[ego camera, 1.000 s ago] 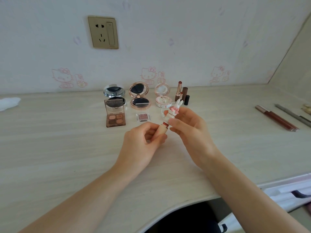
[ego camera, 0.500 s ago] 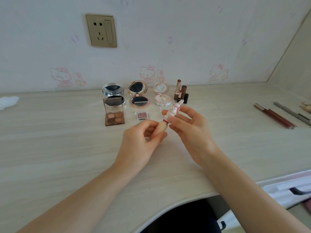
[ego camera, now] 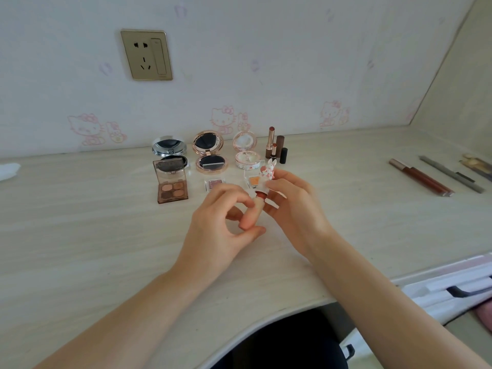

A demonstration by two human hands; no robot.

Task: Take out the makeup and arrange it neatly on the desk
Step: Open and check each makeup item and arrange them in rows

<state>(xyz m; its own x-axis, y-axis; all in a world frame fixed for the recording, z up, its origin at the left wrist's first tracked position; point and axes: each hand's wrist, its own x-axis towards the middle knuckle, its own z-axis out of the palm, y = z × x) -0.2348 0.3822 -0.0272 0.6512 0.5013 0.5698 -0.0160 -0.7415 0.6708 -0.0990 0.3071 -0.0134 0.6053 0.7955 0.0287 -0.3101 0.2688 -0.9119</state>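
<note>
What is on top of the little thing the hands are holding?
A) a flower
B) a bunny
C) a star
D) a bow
B: the lipstick held between the left hand and the right hand has a small white and pink bunny on the top of its cap.

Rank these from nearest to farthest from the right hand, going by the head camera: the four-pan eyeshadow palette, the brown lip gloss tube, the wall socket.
From the right hand:
1. Four-pan eyeshadow palette, on the desk to its left, past the left hand.
2. Brown lip gloss tube, lying on the desk far to its right.
3. Wall socket, up on the wall, behind and to the left.
</note>
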